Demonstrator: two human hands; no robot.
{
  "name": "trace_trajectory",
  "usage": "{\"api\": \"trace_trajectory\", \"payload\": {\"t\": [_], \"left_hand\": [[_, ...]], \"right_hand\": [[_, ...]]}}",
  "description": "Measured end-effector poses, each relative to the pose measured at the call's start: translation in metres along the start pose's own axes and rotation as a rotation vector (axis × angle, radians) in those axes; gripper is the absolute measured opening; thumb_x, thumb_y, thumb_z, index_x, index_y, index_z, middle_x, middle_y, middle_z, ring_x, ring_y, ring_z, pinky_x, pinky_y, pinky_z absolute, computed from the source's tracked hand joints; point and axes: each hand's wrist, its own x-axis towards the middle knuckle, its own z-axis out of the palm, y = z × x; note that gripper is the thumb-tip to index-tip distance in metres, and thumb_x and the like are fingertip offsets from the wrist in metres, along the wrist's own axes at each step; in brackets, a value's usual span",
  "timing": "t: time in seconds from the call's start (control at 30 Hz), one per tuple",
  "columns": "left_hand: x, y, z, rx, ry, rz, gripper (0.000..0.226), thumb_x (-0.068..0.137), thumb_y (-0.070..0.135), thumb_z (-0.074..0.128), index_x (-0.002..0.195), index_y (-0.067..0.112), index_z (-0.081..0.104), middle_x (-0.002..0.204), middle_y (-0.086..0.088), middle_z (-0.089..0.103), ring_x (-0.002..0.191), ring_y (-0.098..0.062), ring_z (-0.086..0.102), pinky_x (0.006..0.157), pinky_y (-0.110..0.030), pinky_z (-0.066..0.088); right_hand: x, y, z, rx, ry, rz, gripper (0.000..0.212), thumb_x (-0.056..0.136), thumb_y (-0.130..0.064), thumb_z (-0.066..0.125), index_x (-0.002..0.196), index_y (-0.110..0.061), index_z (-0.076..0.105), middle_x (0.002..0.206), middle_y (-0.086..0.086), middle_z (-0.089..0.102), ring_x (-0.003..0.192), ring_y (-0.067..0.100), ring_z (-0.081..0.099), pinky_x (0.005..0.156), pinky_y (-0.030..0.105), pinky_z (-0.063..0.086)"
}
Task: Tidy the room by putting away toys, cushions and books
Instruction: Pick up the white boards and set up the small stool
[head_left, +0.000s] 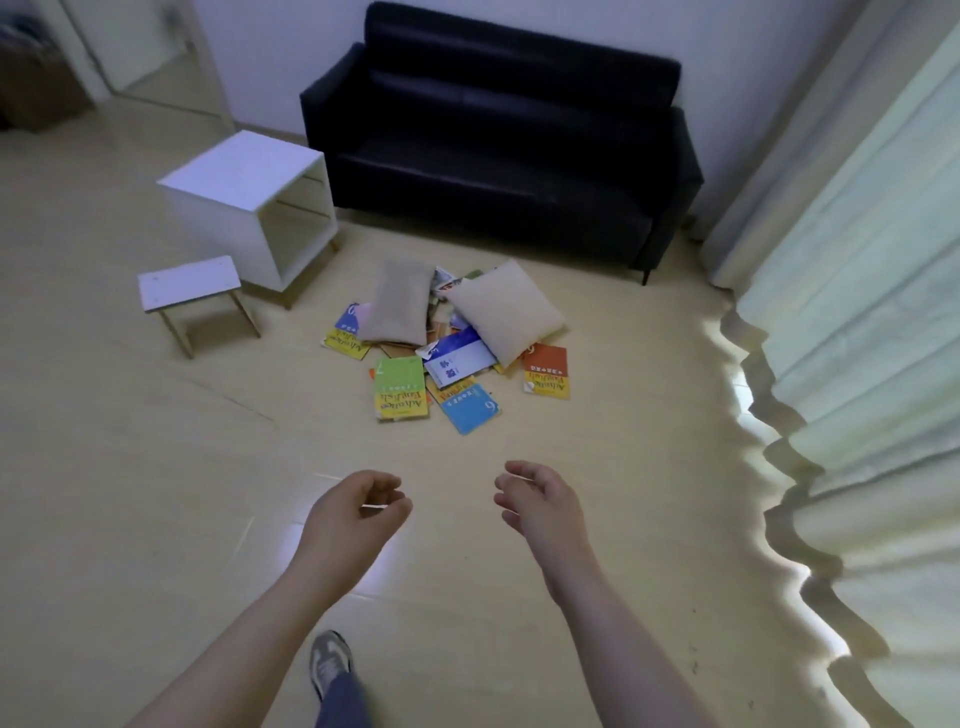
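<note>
Partly buried under two cushions before the sofa, scattered books, open-fronted cabinet left of sofa, left grip and right grip loosely curled, empty.

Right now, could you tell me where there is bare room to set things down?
The sofa seat, the cabinet top and the stool are bare, as is the floor this side of the books. It is crowded before the sofa, where two cushions lie on the books.
</note>
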Motion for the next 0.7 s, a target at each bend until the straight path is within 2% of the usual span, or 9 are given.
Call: {"api": "trace_trajectory", "payload": {"t": [0.37, 0.57, 0.7], "left_hand": [[0.133, -0.001, -0.154, 0.001, 0.027, -0.001, 0.015, 0.086, 0.015, 0.067, 0.101, 0.019, 0.065, 0.089, 0.012, 0.066, 0.088, -0.004, 0.062, 0.067, -0.012, 0.041], [0.183, -0.005, -0.205, -0.004, 0.060, -0.011, 0.016, 0.086, 0.016, 0.068, 0.102, 0.019, 0.065, 0.089, 0.012, 0.066, 0.084, -0.001, 0.060, 0.065, -0.011, 0.040], [0.224, -0.007, -0.232, 0.005, 0.070, -0.019, 0.016, 0.085, 0.017, 0.068, 0.101, 0.019, 0.065, 0.089, 0.011, 0.067, 0.086, -0.003, 0.062, 0.066, -0.012, 0.041]], "right_hand": [[0.066, -0.070, 0.179, -0.010, -0.029, 0.022, 0.018, 0.090, -0.018, 0.060, 0.108, -0.019, 0.063, 0.095, 0.002, 0.068, 0.094, 0.018, 0.066, 0.089, 0.035, 0.053], [0.099, -0.102, 0.242, -0.039, -0.059, 0.007, 0.011, 0.090, -0.017, 0.060, 0.100, -0.021, 0.063, 0.094, 0.003, 0.068, 0.096, 0.022, 0.065, 0.090, 0.037, 0.052], [0.130, -0.120, 0.282, -0.045, -0.077, 0.006, 0.013, 0.090, -0.017, 0.059, 0.103, -0.020, 0.063, 0.093, 0.002, 0.067, 0.092, 0.020, 0.064, 0.091, 0.039, 0.052]]}}
